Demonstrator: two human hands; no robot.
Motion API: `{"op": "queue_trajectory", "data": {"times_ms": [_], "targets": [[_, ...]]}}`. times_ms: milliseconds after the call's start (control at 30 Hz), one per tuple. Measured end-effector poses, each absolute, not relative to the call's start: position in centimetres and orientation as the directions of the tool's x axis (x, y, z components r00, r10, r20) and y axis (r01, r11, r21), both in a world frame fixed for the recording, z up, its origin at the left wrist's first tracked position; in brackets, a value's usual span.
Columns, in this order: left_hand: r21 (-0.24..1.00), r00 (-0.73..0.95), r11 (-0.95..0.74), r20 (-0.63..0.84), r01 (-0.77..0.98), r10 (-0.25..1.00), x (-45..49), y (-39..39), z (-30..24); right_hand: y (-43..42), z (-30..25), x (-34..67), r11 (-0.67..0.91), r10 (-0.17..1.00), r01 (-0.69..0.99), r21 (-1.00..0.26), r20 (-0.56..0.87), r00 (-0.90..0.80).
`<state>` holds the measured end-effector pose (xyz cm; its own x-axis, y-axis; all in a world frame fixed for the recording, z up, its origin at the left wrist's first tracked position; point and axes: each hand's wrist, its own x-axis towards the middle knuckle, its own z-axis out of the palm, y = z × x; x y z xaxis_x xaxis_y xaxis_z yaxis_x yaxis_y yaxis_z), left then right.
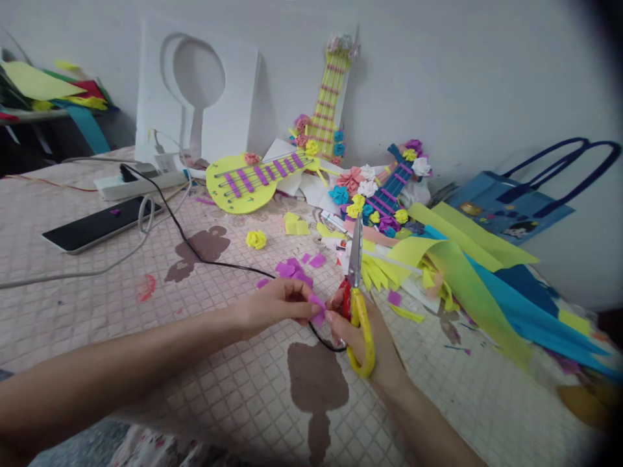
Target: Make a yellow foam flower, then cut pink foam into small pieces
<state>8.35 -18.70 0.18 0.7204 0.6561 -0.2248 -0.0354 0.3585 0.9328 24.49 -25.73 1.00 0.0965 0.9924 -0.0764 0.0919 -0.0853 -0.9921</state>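
A small piece of purple crepe paper (318,310) is pinched between the fingertips of both hands. My left hand (277,301) closes on its left side, thumb against forefinger. My right hand (372,334) meets it from the right with thumb and fingertips, and also carries scissors (357,285) with yellow and red handles, their blades pointing away from me. Just beyond my left fingers lies a heap of purple paper pieces (293,269). A yellow paper flower (256,239) and yellow paper squares (296,224) rest farther back on the table.
Flower-trimmed paper guitars (246,185) lie and lean at the back. Yellow and blue paper sheets (457,279) spread over the right side, before a blue bag (511,201). A black cable (224,264) crosses near my hands. A phone (100,224) lies left.
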Motion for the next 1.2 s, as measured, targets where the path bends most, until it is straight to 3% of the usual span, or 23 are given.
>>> {"op": "queue_trajectory", "data": {"times_ms": [167, 367, 467, 633, 833, 1200], "targets": [[0.934, 0.756, 0.356, -0.23, -0.004, 0.612, 8.1, -18.4, 0.2, -25.7, 0.7, 24.7, -0.083, 0.992, 0.086, -0.993, -0.074, 0.102], [0.919, 0.671, 0.355, -0.155, -0.171, 0.725, 7.8, -17.7, 1.0, -25.9, 0.1, 25.2, -0.075, 0.997, -0.077, -0.994, -0.075, -0.001], [0.909, 0.634, 0.335, -0.109, -0.248, 0.766, 7.6, -17.3, 1.5, -26.1, 0.0, 25.5, -0.03, 0.997, 0.001, -1.0, -0.03, -0.066], [0.905, 0.579, 0.256, -0.012, -0.34, 0.815, 7.3, -16.8, 1.6, -26.4, 0.0, 25.5, -0.141, 0.981, 0.134, -0.981, -0.157, -0.115], [0.876, 0.517, 0.235, 0.019, -0.421, 0.856, 7.3, -16.6, 1.4, -26.5, 0.0, 25.5, -0.167, 0.967, 0.281, -0.945, -0.213, -0.142], [0.876, 0.498, 0.214, 0.035, -0.433, 0.866, 7.5, -16.9, 1.4, -26.6, -0.1, 25.6, -0.163, 0.964, 0.34, -0.926, -0.223, -0.144]]}}
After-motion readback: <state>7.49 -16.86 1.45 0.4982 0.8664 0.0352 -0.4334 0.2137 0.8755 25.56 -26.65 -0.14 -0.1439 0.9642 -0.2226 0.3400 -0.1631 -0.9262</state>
